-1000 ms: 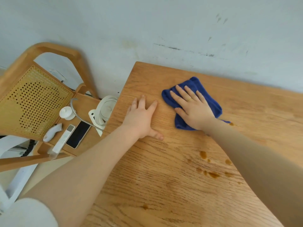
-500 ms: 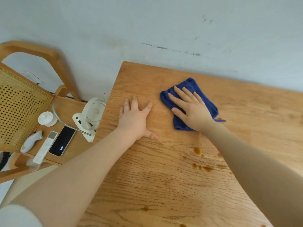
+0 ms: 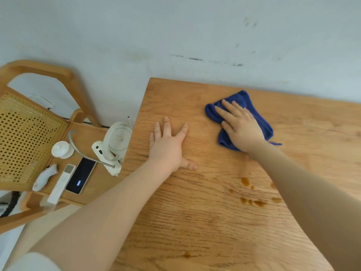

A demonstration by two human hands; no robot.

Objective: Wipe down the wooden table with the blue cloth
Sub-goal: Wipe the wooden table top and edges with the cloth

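The blue cloth (image 3: 242,122) lies bunched near the far edge of the wooden table (image 3: 205,222), pinned flat under my right hand (image 3: 241,129), fingers spread, pressing rather than gripping. My left hand (image 3: 169,146) rests open, bracing. Step in hand: wiping. Next, I judge, draw the cloth toward the brown spots (image 3: 252,201) nearer me

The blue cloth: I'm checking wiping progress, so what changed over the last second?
Little: the right hand still presses the blue cloth near the table's far edge, barely shifted. The left hand stays flat; the brown stains remain unwiped.
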